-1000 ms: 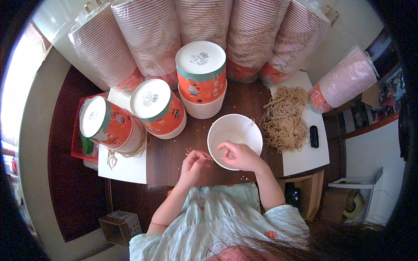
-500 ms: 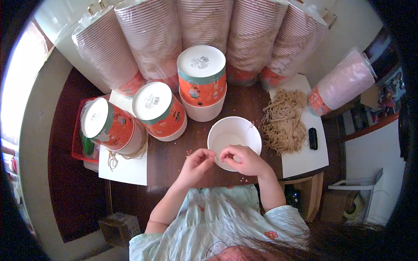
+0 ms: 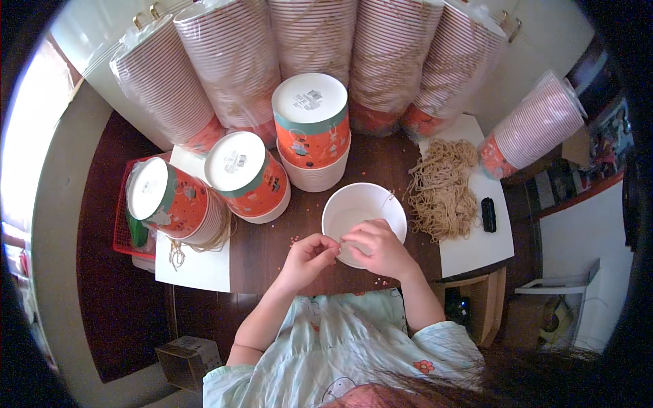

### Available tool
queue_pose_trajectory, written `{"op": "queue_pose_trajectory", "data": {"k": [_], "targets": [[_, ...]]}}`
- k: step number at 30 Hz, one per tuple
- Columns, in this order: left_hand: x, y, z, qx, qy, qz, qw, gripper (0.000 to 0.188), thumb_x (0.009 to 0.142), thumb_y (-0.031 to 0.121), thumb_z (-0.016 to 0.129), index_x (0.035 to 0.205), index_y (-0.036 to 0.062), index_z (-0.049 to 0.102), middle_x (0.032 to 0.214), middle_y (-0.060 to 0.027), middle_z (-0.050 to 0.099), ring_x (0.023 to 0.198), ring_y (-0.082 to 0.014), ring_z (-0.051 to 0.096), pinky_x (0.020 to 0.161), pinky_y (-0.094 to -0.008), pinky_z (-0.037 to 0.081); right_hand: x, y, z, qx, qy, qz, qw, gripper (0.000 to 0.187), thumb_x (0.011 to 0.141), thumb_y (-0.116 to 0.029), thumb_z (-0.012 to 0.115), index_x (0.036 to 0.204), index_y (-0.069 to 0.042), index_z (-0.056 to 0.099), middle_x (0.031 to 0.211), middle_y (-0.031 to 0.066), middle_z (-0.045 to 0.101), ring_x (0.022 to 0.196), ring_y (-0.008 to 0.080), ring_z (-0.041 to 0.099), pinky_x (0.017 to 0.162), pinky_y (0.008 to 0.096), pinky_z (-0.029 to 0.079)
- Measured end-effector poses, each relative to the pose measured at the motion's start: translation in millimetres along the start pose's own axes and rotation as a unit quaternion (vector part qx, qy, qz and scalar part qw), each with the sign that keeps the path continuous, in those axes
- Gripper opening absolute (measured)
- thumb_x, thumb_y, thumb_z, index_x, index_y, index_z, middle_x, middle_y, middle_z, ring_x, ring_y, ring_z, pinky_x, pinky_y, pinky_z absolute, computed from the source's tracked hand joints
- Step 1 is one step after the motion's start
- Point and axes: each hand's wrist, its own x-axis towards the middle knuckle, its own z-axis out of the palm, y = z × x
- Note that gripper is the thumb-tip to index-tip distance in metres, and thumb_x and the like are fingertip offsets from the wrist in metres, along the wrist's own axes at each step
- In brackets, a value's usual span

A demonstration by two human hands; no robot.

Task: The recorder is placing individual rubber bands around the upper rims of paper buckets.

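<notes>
A paper bucket (image 3: pixel 340 203), white inside, stands open side up on the brown table. Thin cord (image 3: pixel 389 198) shows at its far right rim. My left hand (image 3: pixel 307 261) is pinched at the bucket's near left rim, thumb against forefinger, on something too small to make out. My right hand (image 3: pixel 378 249) reaches over the bucket's near side, fingers curved toward the left fingertips. Whether it holds anything is hidden. To the right lies a loose heap of tan cord (image 3: pixel 443 190) on white card.
Upside-down orange buckets stand in stacks: a middle stack (image 3: pixel 311 144), a left one (image 3: pixel 248 187) and a far-left one (image 3: pixel 183 207). Tall bagged bucket stacks (image 3: pixel 313 41) line the back. A black object (image 3: pixel 488 215) lies right of the cord. Small beads (image 3: pixel 382 281) dot the table (image 3: pixel 265 258).
My right hand has turned slightly and its fingers have shifted a little left and up. The left hand keeps its pinch at the rim. The whole view has shifted slightly.
</notes>
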Motion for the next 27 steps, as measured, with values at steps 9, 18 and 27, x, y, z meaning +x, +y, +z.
{"op": "queue_pose_trajectory", "data": {"k": [9, 18, 27], "targets": [[3.5, -1.3, -3.0, -0.038, 0.074, 0.025, 0.996, 0.009, 0.085, 0.003, 0.051, 0.092, -0.0004, 0.055, 0.084, -0.0031, 0.059, 0.072, -0.0074, 0.055, 0.066, -0.0204, 0.046, -5.0, 4.5, 3.6, 0.002, 0.022, -0.007, 1.0, 0.019, 0.069, -0.006, 0.059, 0.087, -0.011, 0.062, 0.087, 0.0021, 0.058, 0.085, 0.0199, 0.055, 0.079, 0.0352, 0.038], [2.6, 3.7, 6.9, 0.082, 0.062, 0.068, 0.992, 0.012, 0.082, 0.002, 0.054, 0.092, -0.0023, 0.058, 0.08, -0.0036, 0.059, 0.07, -0.0056, 0.054, 0.061, -0.0195, 0.045, 4.0, -3.1, 2.0, 0.049, 0.035, -0.057, 0.997, 0.021, 0.067, -0.003, 0.06, 0.086, -0.012, 0.061, 0.08, 0.0016, 0.058, 0.078, 0.0186, 0.056, 0.076, 0.034, 0.039], [2.1, 3.1, 3.3, 0.119, 0.037, 0.027, 0.992, 0.012, 0.08, 0.007, 0.059, 0.088, -0.002, 0.058, 0.078, -0.003, 0.059, 0.07, -0.0059, 0.053, 0.061, -0.0197, 0.045, 0.6, 3.0, 4.2, 0.007, 0.045, -0.032, 0.998, 0.015, 0.067, -0.005, 0.061, 0.081, -0.009, 0.06, 0.083, 0.0027, 0.058, 0.081, 0.0193, 0.057, 0.075, 0.0337, 0.04]]}}
